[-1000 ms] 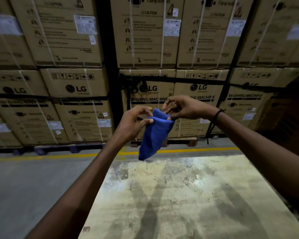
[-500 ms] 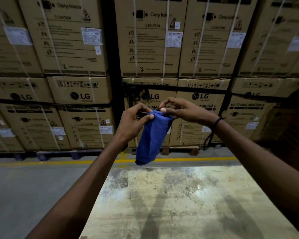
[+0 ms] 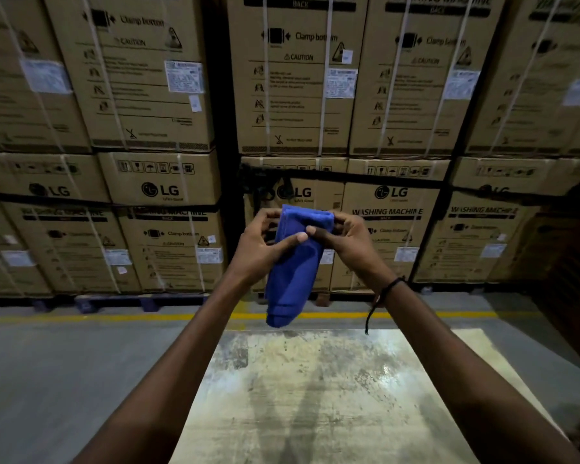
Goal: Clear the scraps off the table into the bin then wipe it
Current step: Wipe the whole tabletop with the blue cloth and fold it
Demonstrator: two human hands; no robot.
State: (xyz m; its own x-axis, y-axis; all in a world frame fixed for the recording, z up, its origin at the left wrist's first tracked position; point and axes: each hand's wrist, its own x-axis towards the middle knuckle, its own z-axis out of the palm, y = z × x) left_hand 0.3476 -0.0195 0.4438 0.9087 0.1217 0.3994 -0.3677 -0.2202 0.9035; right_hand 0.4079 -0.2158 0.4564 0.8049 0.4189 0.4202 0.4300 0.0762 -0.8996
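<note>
A folded blue cloth [image 3: 293,279] hangs in the air above the far edge of the worn, stained table [image 3: 332,396]. My left hand [image 3: 265,244] grips its upper left side, thumb pressed across the front. My right hand [image 3: 344,237] holds the upper right corner, fingers curled round the fold. Both hands meet at the cloth's top, and its lower end dangles free. No scraps or bin show in this view.
A wall of stacked cardboard washing-machine boxes [image 3: 292,95] on pallets stands beyond the table. A yellow floor line [image 3: 81,318] runs across the grey concrete floor [image 3: 64,380] to the left. A dark shape [image 3: 576,262] fills the right edge.
My hands have drawn closer together on the cloth's top, folding it narrower. The camera tilted up a little, so the table sits lower in view.
</note>
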